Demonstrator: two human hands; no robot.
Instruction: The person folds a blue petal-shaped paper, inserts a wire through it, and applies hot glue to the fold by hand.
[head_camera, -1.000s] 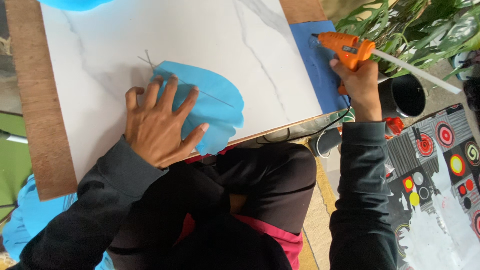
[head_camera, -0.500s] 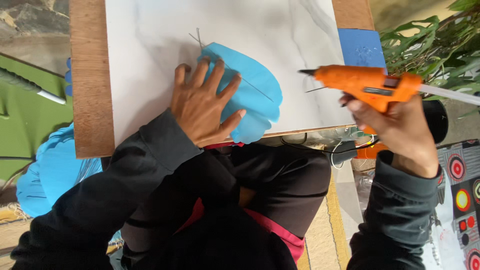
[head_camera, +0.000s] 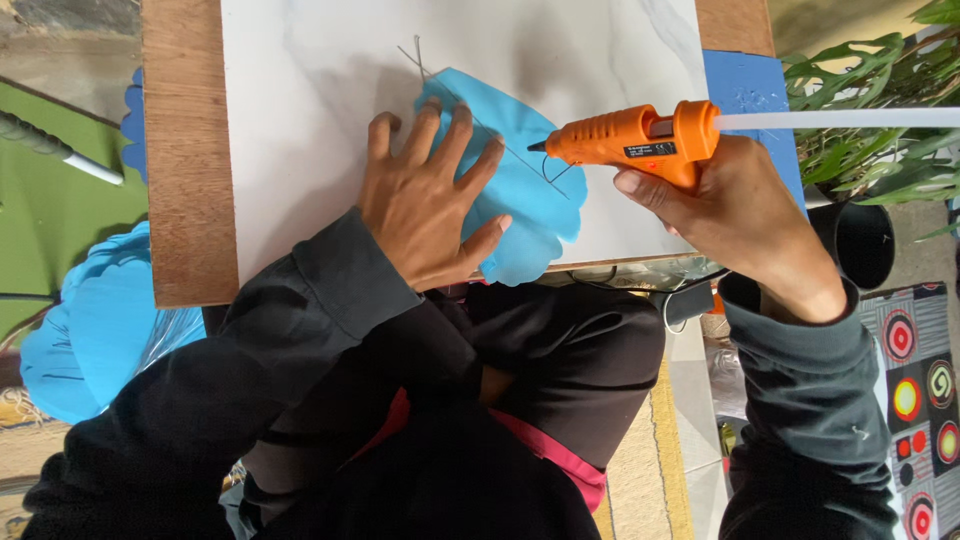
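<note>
My left hand (head_camera: 425, 195) lies flat, fingers spread, on a light blue scalloped paper shape (head_camera: 525, 190) that rests on a white marbled board (head_camera: 320, 90). A thin wire (head_camera: 425, 60) runs across the paper and sticks out past its upper left edge. My right hand (head_camera: 735, 215) grips an orange glue gun (head_camera: 630, 138) with a white glue stick at its back. The gun's nozzle points left and hovers over the blue paper, close to the wire.
The white board sits on a wooden tabletop (head_camera: 185, 170). A darker blue sheet (head_camera: 750, 95) lies at the right edge. More light blue paper cutouts (head_camera: 90, 330) lie at the left. A green plant (head_camera: 880, 120) and a black pot (head_camera: 860, 240) stand at the right, beside a patterned mat (head_camera: 915, 400).
My right hand has carried the glue gun leftward, from the blue sheet at the right to the blue paper shape. My left hand has stayed pressed on the paper.
</note>
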